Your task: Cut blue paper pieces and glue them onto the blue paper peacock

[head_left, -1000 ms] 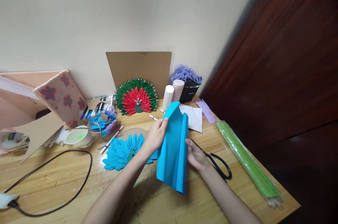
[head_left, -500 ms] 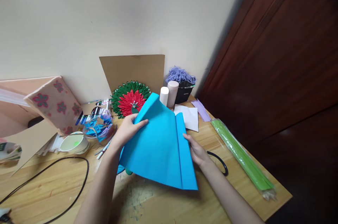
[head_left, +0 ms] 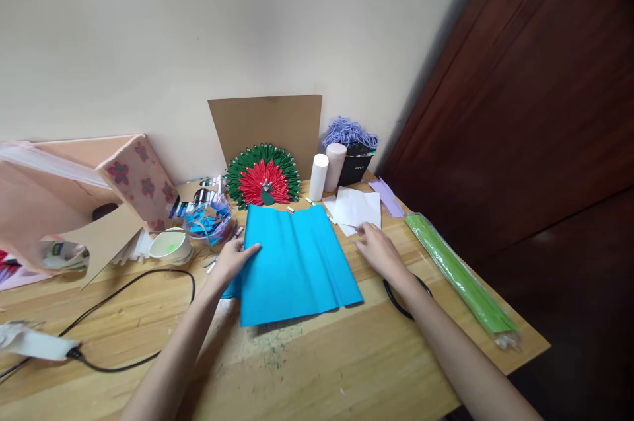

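A bright blue sheet of paper (head_left: 297, 266), with creases running down it, lies over the middle of the wooden table. My left hand (head_left: 235, 259) grips its left edge, thumb on top and the other fingers partly hidden below. My right hand (head_left: 379, 250) is off the sheet, to its right. Its thumb and fingers are slightly apart at the lower edge of some white paper pieces (head_left: 357, 206); whether they touch the paper I cannot tell. Behind the blue sheet stands a red and green fan-shaped ornament (head_left: 265, 180).
Two pale cylinders (head_left: 319, 176) stand near a black box (head_left: 354, 168) topped with purple cord. A green packet (head_left: 460, 275) lies along the right edge. At left are a paper bowl (head_left: 171, 246), a glue gun (head_left: 37, 342) and its black cable (head_left: 123, 285).
The blue sheet has come down flatter towards the table, its folded right strip now opened out. My right hand has let go of it and moved to the white paper.
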The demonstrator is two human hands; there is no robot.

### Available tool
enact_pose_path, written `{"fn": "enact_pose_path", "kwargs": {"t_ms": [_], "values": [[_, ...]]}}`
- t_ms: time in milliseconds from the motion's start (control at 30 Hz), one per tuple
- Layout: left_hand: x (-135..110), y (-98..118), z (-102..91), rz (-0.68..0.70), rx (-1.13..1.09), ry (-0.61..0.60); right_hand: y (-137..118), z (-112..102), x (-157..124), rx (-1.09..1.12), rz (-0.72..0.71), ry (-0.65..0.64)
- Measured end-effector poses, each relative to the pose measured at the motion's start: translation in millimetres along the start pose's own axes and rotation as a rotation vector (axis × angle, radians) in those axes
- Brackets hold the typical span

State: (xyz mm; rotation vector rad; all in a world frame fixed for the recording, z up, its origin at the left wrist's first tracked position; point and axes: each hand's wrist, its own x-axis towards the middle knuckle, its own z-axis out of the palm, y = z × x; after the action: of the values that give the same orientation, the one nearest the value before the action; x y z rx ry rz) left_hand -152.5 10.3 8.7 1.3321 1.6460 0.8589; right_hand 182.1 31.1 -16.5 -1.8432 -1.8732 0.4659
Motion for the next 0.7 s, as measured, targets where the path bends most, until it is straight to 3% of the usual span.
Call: {"fn": "enact_pose_path", "kwargs": {"t_ms": [100,233,333,467,500,600,667,700], "values": [[-5.4,-7.2,0.1,-0.003,0.007,0.004,35.9,-18.7,-41.6,-0.289,0.057,-0.139],[-19.4,-8.5,2.9,-0.06,-0.091,-0.075,68.2,-19.9,-77.8,-0.414,0.094,-0.116],[-27.2,-9.7,8.1,-0.06,-0.087,-0.116,66.7,-15.4,-81.5,-0.267,0.144,-0.064],[-26.7,-15.0,15.3,0.125,0.055,-0.011,34.4,-16.6,-91.3,0.193,0.155,0.012],[-25.6,-16.4,16.8,0.166,0.079,0.003,21.6,-17.2,-98.8,0.373,0.172,-0.047],[-23.8,-19.9,20.2,0.206,0.089,0.018,-20.9,-15.8,-132.1,1.0,0.295,-0.54],[-24.5,-21.3,22.1,0.208,0.083,0.031,-45.8,-10.1,-157.2,1.245,0.376,-0.869],[-25.4,-21.5,23.3,0.205,0.082,0.041,-55.5,-5.4,-168.5,1.302,0.415,-0.956]]}}
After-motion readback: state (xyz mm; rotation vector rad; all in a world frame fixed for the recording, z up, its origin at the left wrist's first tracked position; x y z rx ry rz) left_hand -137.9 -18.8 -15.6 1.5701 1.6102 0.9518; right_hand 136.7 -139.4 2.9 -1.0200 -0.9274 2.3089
